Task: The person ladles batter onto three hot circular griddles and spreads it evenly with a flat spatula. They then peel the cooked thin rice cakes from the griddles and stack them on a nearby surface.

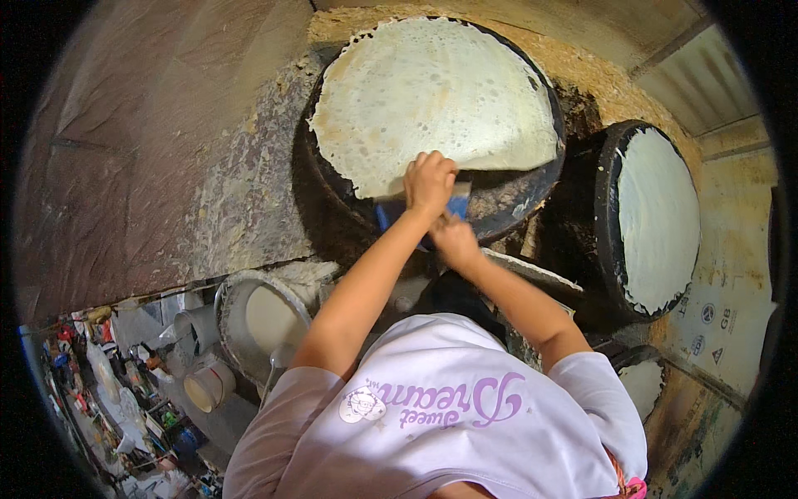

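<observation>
A large round black griddle point(499, 215) carries a thin pale sheet of cooked batter point(436, 93), its near right edge lifted off the dark surface. My left hand point(430, 181) is at the near edge of the sheet, fingers curled; whether it pinches the sheet or the tool cannot be told. Below it, my right hand point(455, 240), slightly blurred, is closed at a wide blue-and-metal scraper point(459, 203) that lies partly beneath both hands. The handle is hidden by my hands.
A second griddle point(608, 206) with a pale batter layer stands at the right, and a smaller one point(642, 380) below it. At the lower left are a large metal pot point(227, 318) of pale batter, a bucket point(218, 380) and clutter. A pale-edged board point(530, 268) lies near my right forearm.
</observation>
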The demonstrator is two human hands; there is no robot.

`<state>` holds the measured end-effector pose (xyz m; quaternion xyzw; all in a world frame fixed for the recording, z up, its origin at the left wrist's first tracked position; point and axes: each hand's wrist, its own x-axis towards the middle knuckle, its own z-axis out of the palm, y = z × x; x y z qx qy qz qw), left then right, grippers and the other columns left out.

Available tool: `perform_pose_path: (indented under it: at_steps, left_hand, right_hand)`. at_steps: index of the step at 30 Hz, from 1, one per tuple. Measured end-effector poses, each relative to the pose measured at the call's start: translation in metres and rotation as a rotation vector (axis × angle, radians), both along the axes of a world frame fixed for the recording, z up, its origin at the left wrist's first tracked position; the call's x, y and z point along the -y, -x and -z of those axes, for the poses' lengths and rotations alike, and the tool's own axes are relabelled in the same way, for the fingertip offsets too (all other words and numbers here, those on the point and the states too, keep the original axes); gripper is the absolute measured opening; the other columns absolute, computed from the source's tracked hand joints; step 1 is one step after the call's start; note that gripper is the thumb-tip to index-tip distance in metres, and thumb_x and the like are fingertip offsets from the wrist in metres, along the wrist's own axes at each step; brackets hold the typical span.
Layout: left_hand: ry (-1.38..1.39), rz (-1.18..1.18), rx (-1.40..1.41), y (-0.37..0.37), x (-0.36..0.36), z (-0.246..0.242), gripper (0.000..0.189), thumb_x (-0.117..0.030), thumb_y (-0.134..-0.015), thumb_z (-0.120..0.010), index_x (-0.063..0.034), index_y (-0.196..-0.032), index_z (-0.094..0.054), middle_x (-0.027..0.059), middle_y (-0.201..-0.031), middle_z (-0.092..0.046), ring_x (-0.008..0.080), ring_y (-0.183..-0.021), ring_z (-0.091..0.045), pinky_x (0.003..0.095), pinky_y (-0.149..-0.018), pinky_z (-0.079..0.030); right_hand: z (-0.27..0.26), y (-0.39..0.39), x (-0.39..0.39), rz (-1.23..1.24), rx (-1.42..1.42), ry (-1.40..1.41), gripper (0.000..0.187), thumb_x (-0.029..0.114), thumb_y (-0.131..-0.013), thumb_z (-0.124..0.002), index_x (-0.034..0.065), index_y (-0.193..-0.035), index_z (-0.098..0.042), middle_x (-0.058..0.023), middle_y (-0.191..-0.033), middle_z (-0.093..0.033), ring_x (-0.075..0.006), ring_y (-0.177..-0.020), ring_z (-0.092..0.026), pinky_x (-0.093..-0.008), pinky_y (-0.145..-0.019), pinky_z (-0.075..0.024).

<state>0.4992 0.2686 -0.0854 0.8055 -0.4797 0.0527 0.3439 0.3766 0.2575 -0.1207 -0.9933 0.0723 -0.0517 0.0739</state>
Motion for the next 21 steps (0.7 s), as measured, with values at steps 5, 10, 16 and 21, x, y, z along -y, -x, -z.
perform_pose_path:
  at_steps: [5,10,16,21]
  left_hand:
    - [0.093,0.262,0.472,0.005,0.011,-0.024,0.012,-0.010,-0.060,-0.056,-0.0104,-0.073,-0.056,0.0002,-0.073,-0.051,0.0184,-0.070,-0.048,0.0297,-0.062,-0.041]
    - [0.091,0.133,0.386,-0.005,-0.003,-0.017,0.010,-0.009,-0.064,-0.059,-0.0110,-0.075,-0.059,0.0010,-0.072,-0.049,0.0187,-0.075,-0.048,0.0291,-0.068,-0.040]
    - [0.141,0.007,0.061,-0.007,0.007,-0.015,0.014,-0.006,-0.064,-0.064,-0.0110,-0.076,-0.061,0.0011,-0.077,-0.053,0.0213,-0.083,-0.050,0.0338,-0.072,-0.040]
    - [0.267,-0.105,0.272,-0.009,0.016,-0.032,0.016,-0.005,-0.062,-0.063,-0.0118,-0.076,-0.060,0.0002,-0.079,-0.054,0.0213,-0.087,-0.051,0.0349,-0.073,-0.040]
  right_hand:
    - [0.036,0.017,0.131,0.407,-0.117,0.124,0.014,0.005,-0.073,-0.052,0.0063,-0.084,-0.060,-0.0068,-0.074,-0.062,-0.0259,-0.066,-0.061,-0.0373,-0.058,-0.0481]
    - [-0.060,0.088,0.149,0.601,-0.173,-0.150,0.036,0.004,-0.067,-0.060,0.0089,-0.102,-0.056,-0.0178,-0.085,-0.061,-0.0350,-0.077,-0.059,-0.0413,-0.065,-0.0467]
    - [0.068,0.116,0.284,1.204,0.558,-0.943,0.039,0.019,-0.065,-0.074,-0.0048,-0.091,-0.059,-0.0128,-0.087,-0.064,-0.0225,-0.072,-0.062,-0.0326,-0.065,-0.0477]
    - [0.086,-0.019,0.186,0.660,0.220,-0.671,0.062,0.031,-0.061,-0.075,-0.0056,-0.105,-0.052,-0.0214,-0.097,-0.060,-0.0307,-0.090,-0.059,-0.0372,-0.075,-0.0465]
